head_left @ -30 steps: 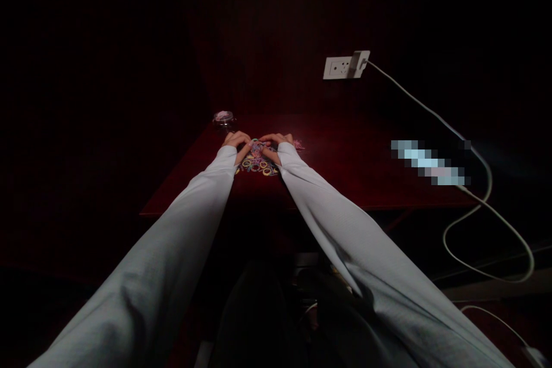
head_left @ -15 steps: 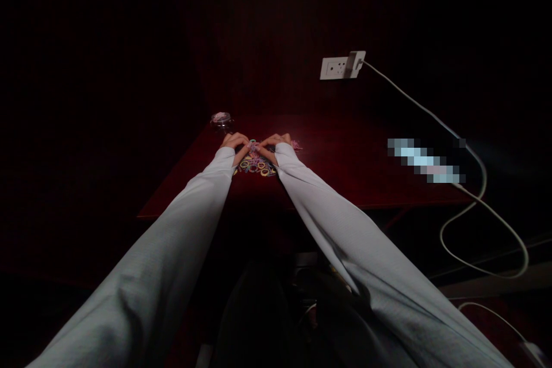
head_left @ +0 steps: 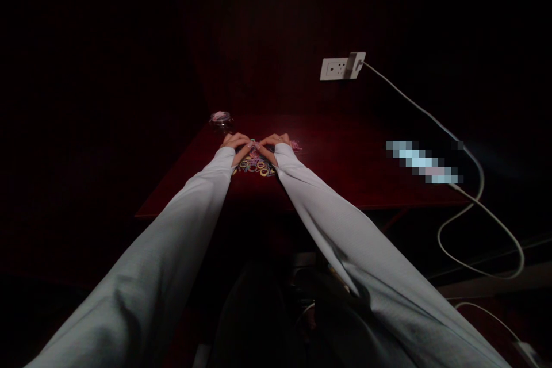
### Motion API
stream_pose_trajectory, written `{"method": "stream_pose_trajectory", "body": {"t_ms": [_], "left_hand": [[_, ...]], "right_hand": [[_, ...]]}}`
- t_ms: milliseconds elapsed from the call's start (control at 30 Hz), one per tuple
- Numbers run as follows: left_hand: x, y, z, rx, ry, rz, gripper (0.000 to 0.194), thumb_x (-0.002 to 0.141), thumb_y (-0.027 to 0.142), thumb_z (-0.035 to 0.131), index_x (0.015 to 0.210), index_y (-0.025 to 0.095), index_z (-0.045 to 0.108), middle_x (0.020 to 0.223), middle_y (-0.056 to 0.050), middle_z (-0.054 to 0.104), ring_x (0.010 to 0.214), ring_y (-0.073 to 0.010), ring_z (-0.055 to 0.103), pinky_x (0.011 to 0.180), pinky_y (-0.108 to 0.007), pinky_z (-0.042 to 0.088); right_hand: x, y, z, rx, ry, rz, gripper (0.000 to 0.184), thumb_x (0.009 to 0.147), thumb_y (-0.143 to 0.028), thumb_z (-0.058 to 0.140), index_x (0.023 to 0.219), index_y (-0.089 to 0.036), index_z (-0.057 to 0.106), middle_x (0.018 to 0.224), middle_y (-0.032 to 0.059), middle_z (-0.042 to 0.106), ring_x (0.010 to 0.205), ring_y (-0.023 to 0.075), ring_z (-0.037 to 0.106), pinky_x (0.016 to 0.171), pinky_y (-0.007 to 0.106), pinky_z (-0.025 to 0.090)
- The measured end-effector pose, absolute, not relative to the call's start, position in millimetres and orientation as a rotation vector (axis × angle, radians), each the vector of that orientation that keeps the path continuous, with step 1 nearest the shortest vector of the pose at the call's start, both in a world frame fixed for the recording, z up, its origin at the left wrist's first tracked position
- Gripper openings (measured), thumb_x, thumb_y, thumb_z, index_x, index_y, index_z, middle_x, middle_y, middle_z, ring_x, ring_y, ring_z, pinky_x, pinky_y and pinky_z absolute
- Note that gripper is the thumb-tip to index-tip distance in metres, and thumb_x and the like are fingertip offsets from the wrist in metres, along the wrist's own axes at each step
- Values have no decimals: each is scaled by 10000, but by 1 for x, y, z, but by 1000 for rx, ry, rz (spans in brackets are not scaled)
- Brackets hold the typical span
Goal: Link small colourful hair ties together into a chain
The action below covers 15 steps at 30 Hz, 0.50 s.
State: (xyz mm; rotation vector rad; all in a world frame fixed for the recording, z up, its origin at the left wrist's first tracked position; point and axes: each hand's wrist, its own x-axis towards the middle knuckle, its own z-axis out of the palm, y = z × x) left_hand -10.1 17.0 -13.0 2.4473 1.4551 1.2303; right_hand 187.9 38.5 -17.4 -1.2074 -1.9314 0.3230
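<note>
We look down over our two arms in pale grey long sleeves (head_left: 150,241), which reach forward to a dark red, glossy tabletop (head_left: 345,181). Our left hand (head_left: 235,141) and our right hand (head_left: 276,141) face each other, fingers bent and thumbs angled inward, so that the fingertips come close together above a loose heap of small multicoloured rings (head_left: 254,167). Both hands look partly curled, but the fingertips are too small and dim for us to tell whether either has hold of a ring. The heap lies between our wrists and spreads toward us, with yellow rings plainest at its near edge. Just beyond our right wrist sits a little cluster of pink and purple bits (head_left: 295,145). Past our left hand, near the left edge, stands a small clear round jar with something pale pink at its top (head_left: 221,119). On the dark wall to the right, a white plug (head_left: 357,64) sits in a white rectangular socket plate (head_left: 333,69), and its thin white cable (head_left: 414,100) runs down to a pale blue oblong shape (head_left: 418,160), blurred into squares.
</note>
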Motion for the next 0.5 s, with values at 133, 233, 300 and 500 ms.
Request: {"method": "stream_pose_trajectory", "body": {"t_ms": [133, 233, 300, 500], "left_hand": [[-10, 15, -10, 2459, 1454, 1193, 319, 1048, 485, 538, 975, 278, 769, 1198, -40, 756, 1078, -251, 614, 1082, -420, 483], [-9, 14, -8, 2454, 1466, 1187, 284, 1040, 460, 551, 945, 270, 740, 1197, -39, 759, 1080, -251, 611, 1088, -426, 480], [-9, 14, -8, 2448, 1473, 1199, 271, 1038, 446, 551, 939, 265, 726, 1194, -38, 759, 1080, -246, 613, 1092, -421, 474], [-11, 22, -13, 2444, 1444, 1256, 309, 1045, 439, 524, 900, 241, 713, 1156, -47, 763, 1033, -237, 626, 1071, -421, 466]], "right_hand": [[189, 38, -17, -1171, -1929, 341, 362, 991, -632, 679, 950, -315, 848, 1063, 39, 736, 1110, 263, 481, 1027, 421, 347], [189, 37, -16, -1194, -1935, 344, 350, 1011, -591, 665, 937, -293, 832, 1071, 45, 735, 1116, 263, 476, 1028, 415, 341], [189, 36, -15, -1219, -1941, 331, 320, 1040, -529, 640, 947, -280, 818, 1086, 50, 740, 1128, 265, 478, 1034, 415, 339], [193, 25, -7, -1276, -1950, 325, 271, 1092, -372, 535, 1007, -270, 772, 1088, 51, 746, 1136, 256, 518, 1031, 403, 377]]}}
